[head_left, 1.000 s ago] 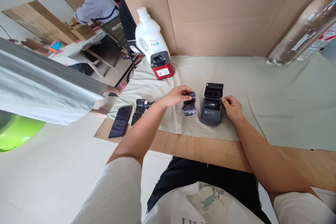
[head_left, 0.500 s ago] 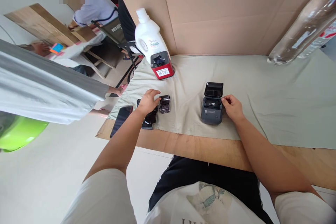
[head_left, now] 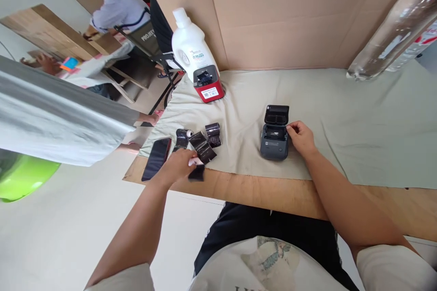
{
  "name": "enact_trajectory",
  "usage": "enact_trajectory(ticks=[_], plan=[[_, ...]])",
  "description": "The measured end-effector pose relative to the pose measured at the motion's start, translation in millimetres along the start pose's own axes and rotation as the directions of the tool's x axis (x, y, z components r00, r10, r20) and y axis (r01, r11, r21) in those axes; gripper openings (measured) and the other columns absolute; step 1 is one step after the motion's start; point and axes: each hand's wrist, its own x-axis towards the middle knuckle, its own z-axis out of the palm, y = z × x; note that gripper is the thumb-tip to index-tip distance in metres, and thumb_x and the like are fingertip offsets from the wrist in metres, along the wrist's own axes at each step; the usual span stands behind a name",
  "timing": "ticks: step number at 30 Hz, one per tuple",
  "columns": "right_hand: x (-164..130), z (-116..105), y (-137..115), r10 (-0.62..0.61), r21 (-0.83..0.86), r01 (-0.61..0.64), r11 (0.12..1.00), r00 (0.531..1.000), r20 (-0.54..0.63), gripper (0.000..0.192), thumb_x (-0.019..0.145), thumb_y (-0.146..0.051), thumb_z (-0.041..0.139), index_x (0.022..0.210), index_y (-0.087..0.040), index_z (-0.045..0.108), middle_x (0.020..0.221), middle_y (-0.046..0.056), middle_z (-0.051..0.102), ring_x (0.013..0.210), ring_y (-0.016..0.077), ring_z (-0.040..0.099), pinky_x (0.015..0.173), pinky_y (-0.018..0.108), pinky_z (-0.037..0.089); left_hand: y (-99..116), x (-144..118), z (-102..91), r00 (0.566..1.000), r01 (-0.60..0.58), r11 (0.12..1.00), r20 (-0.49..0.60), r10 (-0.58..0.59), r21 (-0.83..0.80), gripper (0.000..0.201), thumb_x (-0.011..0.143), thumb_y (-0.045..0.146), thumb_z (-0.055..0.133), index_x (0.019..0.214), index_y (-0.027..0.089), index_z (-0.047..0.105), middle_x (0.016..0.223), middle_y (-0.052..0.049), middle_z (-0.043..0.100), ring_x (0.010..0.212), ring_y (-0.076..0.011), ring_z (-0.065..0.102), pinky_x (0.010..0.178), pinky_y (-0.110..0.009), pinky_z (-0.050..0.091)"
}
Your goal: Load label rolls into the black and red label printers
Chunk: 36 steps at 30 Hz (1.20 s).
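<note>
The left hand (head_left: 180, 166) was closed around a shiny black wrapped roll (head_left: 202, 152) near the front edge of the wooden table (head_left: 259, 193). A bit of white showed at the fingertips, and a dark scrap poked out just under the hand. The roll stuck up from the fingers toward two more black wrapped rolls — one (head_left: 213, 134) just behind it, and one (head_left: 182, 137) to its left with a small white end. A flat black phone (head_left: 156, 158) lay just left of the hand, partly over the table's edge.

The right hand (head_left: 301, 137) rested against the right side of a small dark grey box-shaped printer (head_left: 274, 138), fingers curled and touching it. The printer's lid stood open at the back. It sat on a pale green cloth (head_left: 341, 118) that covered the table.

Farther back stood a white plastic jug (head_left: 189, 45) and, just in front of it, a little red and black printer (head_left: 208, 84). A brown cardboard wall (head_left: 280, 13) rose behind them. A clear plastic bottle (head_left: 392, 32) leaned at the far right — well apart from both hands. Another person in a light shirt (head_left: 119, 7) sat far off to the left.
</note>
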Motion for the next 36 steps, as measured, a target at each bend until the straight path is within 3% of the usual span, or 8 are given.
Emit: enact_trajectory(ticks=[2,4,7,11,14,18,27,36], plan=[[-0.1,0.6,-0.9,0.008,0.002,-0.008,1.000,1.000,0.002,0.028,0.077,-0.051,0.056,0.080,-0.023,0.062,0.078,0.005,0.070,0.073,0.0214,0.061,0.075,0.040,0.049,21.4,-6.8,-10.3,0.979,-0.088,0.987,0.171,0.111,-0.135,0.022,0.069,0.030,0.066,0.089,0.024,0.073,0.092,-0.006,0.073,0.091,-0.0293,0.066,0.081,-0.036,0.050],[-0.3,1.1,-1.7,0.013,0.008,-0.013,1.000,1.000,0.004,0.027,0.076,-0.050,0.056,0.079,-0.023,0.061,0.078,0.005,0.070,0.073,0.0213,0.061,0.076,0.040,0.049,48.1,-9.0,-23.5,0.877,-0.228,0.911,0.335,0.345,-0.344,0.026,0.074,0.035,0.068,0.097,0.025,0.074,0.093,-0.003,0.073,0.086,-0.0238,0.066,0.077,-0.031,0.049],[-0.6,1.5,-1.8,0.004,0.023,-0.004,1.000,1.000,0.007,0.027,0.076,-0.050,0.055,0.078,-0.023,0.061,0.078,0.004,0.070,0.072,0.0208,0.060,0.075,0.039,0.048,94.3,3.9,-34.9,0.746,-0.367,0.744,0.302,0.594,-0.558,0.027,0.080,0.035,0.066,0.104,0.024,0.071,0.096,-0.003,0.072,0.088,-0.0202,0.065,0.080,-0.028,0.048],[-0.9,0.6,-2.0,0.011,0.030,-0.011,0.999,1.000,0.025,0.027,0.075,-0.050,0.054,0.079,-0.024,0.060,0.078,0.004,0.070,0.072,0.0207,0.059,0.075,0.038,0.047,156.2,50.4,-21.9,0.827,-0.504,0.680,-0.069,0.559,-0.532,0.020,0.085,0.028,0.060,0.105,0.022,0.061,0.098,-0.003,0.068,0.089,-0.0192,0.061,0.084,-0.032,0.048],[-1.0,-0.5,-4.7,0.023,0.033,-0.024,0.999,0.999,0.044,0.025,0.074,-0.049,0.053,0.078,-0.024,0.059,0.077,0.003,0.068,0.071,0.0208,0.058,0.074,0.038,0.046,192.6,88.9,-3.4,0.826,-0.561,0.728,-0.209,0.524,-0.393,0.015,0.084,0.021,0.059,0.099,0.021,0.057,0.096,-0.005,0.064,0.094,-0.0229,0.059,0.086,-0.037,0.048],[-1.3,-1.1,-9.0,0.041,0.031,-0.042,0.999,0.998,0.040,0.021,0.073,-0.044,0.053,0.077,-0.024,0.059,0.075,0.003,0.068,0.070,0.0201,0.058,0.073,0.037,0.046,214.5,115.2,9.5,0.828,-0.560,0.789,-0.174,0.533,-0.253,0.013,0.082,0.016,0.060,0.094,0.022,0.057,0.091,-0.007,0.063,0.100,-0.0286,0.057,0.091,-0.044,0.045],[-1.9,-1.1,-9.4,0.058,0.011,-0.059,0.998,0.997,0.055,0.020,0.077,-0.042,0.054,0.079,-0.022,0.060,0.077,0.001,0.068,0.072,0.0186,0.059,0.073,0.035,0.045,211.3,107.5,-1.6,0.852,-0.522,0.829,-0.091,0.515,-0.200,0.017,0.088,0.019,0.053,0.104,0.022,0.059,0.101,-0.006,0.064,0.115,-0.0271,0.052,0.099,-0.043,0.043],[-1.5,-1.5,-9.9,0.043,0.014,-0.044,0.999,0.997,0.061,0.019,0.078,-0.040,0.053,0.080,-0.022,0.059,0.078,0.002,0.068,0.074,0.0189,0.060,0.075,0.035,0.046,216.9,119.1,16.1,0.874,-0.485,0.866,-0.096,0.476,-0.126,0.014,0.087,0.021,0.058,0.096,0.021,0.068,0.100,-0.008,0.069,0.115,-0.0301,0.053,0.100,-0.047,0.042]])
